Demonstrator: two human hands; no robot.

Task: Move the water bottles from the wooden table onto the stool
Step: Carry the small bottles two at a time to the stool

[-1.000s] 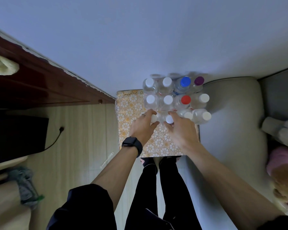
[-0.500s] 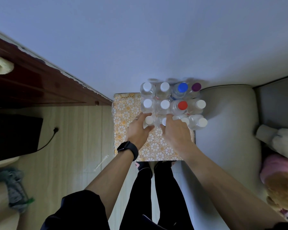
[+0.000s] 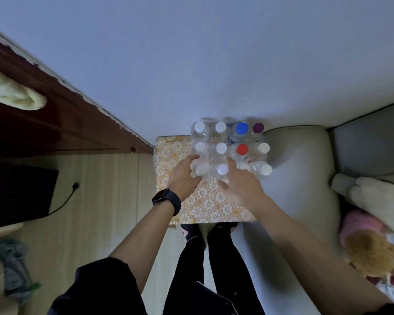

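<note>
Two surfaces: the wooden table (image 3: 43, 114), dark red-brown, runs along the left; the stool (image 3: 214, 208), topped in an orange-and-white floral pattern, stands straight ahead, just beside the table's far end.
Bottle block: twelve water bottles (image 3: 221, 148) stand upright on the far half of the stool in three rows of four, packed touching, with a pale cushion (image 3: 300, 167) to their right.
Left hand (image 3: 183, 178): fingers and thumb are curled round the front-left bottle (image 3: 200, 170), gripping it below the cap.
Right hand (image 3: 241, 185): blurred, with thumb and fingers wrapped round the second front bottle (image 3: 222, 169) next to it.
Key relation: both gripped bottles lie directly ahead of the hands in the near row, long axes vertical; the left hand is on the table side.
Judgement: no bottle shows on the table, so the task looks nearly done; letting go calls for drawing the hands straight back without tipping the neighbours.
Caps: nine white, one blue cap (image 3: 242, 128), one red cap (image 3: 242, 149), one purple cap (image 3: 258, 127).
Watch (image 3: 167, 200): black, on the left wrist.
Writing: none can be read; a blue label strip under the blue cap is too small to make out.
</note>
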